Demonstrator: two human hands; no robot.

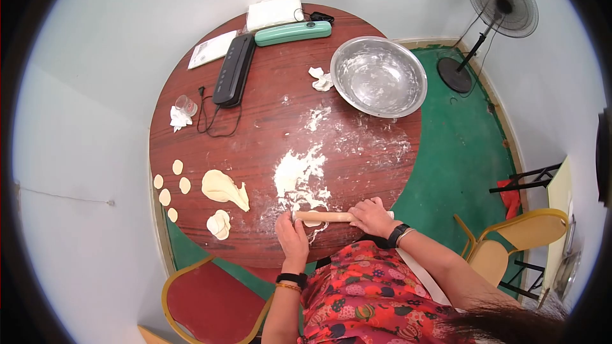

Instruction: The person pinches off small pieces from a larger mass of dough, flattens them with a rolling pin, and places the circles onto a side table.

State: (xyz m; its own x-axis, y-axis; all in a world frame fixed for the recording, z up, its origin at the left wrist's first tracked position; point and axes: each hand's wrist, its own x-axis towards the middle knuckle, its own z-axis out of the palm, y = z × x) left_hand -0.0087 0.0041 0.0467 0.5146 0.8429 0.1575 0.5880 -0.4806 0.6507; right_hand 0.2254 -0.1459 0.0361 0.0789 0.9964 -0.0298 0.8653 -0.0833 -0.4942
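A wooden rolling pin lies across a small piece of dough near the table's front edge. My left hand is at the pin's left end, its fingers closed on it. Over the right end, my right hand rests with fingers curved round the pin. White flour is spread on the wood just beyond. Further left lie a large lump of dough, a smaller folded piece and several flat dough rounds.
On the round table stand a steel basin, a black device with a cable, a green device, a clear cup and crumpled tissues. Chairs and a fan stand around.
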